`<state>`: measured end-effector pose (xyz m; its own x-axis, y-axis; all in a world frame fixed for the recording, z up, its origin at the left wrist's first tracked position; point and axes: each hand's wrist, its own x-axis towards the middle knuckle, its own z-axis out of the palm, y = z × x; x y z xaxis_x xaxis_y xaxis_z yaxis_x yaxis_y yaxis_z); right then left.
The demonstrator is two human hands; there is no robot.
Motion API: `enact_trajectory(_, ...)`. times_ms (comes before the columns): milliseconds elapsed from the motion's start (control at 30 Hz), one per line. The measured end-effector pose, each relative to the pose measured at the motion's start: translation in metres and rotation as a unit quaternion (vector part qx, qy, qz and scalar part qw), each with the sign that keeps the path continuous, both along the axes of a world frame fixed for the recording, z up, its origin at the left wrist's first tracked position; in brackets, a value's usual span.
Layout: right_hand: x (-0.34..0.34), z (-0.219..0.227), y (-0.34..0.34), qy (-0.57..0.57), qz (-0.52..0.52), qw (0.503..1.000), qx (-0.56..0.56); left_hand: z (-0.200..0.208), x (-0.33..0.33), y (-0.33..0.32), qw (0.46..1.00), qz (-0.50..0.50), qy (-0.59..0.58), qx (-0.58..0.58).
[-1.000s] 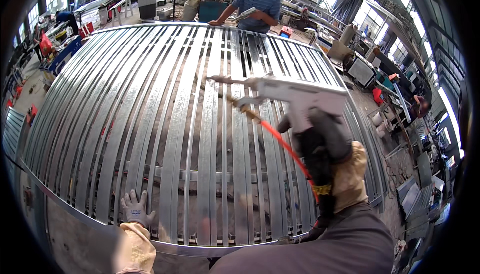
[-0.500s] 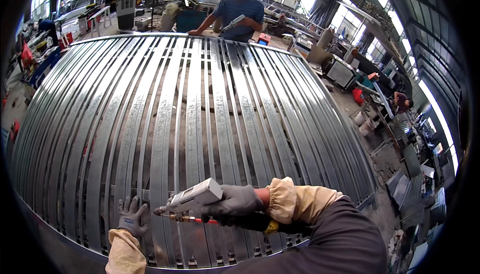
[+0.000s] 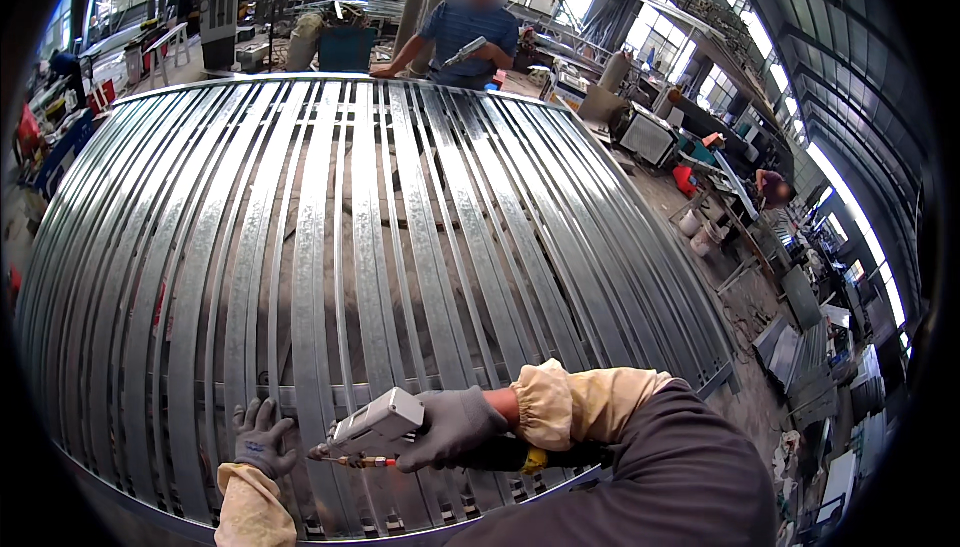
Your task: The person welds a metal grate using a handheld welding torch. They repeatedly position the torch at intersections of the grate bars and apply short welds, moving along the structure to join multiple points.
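My right hand [image 3: 455, 427], in a grey work glove, is wrapped around a pale grey air tool [image 3: 375, 425], whose narrow nose points left. A brass fitting and a bit of red hose [image 3: 378, 462] show under the tool. Its nose is over the slats, close to my left hand; I cannot tell whether it touches metal. My left hand [image 3: 262, 439], also gloved, lies with fingers spread on the slats near the front edge. Beneath both hands stretches a large frame of long galvanized metal slats [image 3: 312, 247], with narrow gaps between them.
Across the frame stands a person [image 3: 470, 42] in a blue shirt, one hand on its far edge, the other holding a similar tool. To the right are a buckets pair [image 3: 705, 239], a red container [image 3: 685, 180] and stacked metal sheets [image 3: 800, 352]. A teal bin [image 3: 347, 49] stands behind.
The view has shifted slightly, so the frame and background sit further left. My right hand and the tool have come slightly lower in the picture. My left hand still rests on the slats.
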<state>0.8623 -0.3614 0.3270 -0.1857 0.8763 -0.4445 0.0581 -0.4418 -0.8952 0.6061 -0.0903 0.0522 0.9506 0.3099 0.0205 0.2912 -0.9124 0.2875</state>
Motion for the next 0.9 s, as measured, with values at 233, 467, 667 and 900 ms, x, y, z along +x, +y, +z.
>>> enact_trajectory(233, -0.005, -0.002, 0.004, 0.052, 0.017, 0.996, -0.067, 0.007, 0.001, 0.0, 1.0, -0.002, 0.004, -0.001)
enact_trajectory(467, -0.004, -0.029, 0.012, 0.111, 0.073, 0.986, -0.101, 0.001, 0.006, 0.0, 0.999, 0.0, 0.024, 0.033)
enact_trajectory(667, 0.003, -0.078, 0.019, 0.174, 0.116, 0.968, -0.14, -0.003, 0.013, -0.01, 0.999, 0.045, 0.014, 0.023)
enact_trajectory(900, -0.001, -0.122, 0.039, 0.213, 0.141, 0.959, -0.124, -0.003, 0.008, -0.012, 0.998, 0.036, -0.008, 0.048)
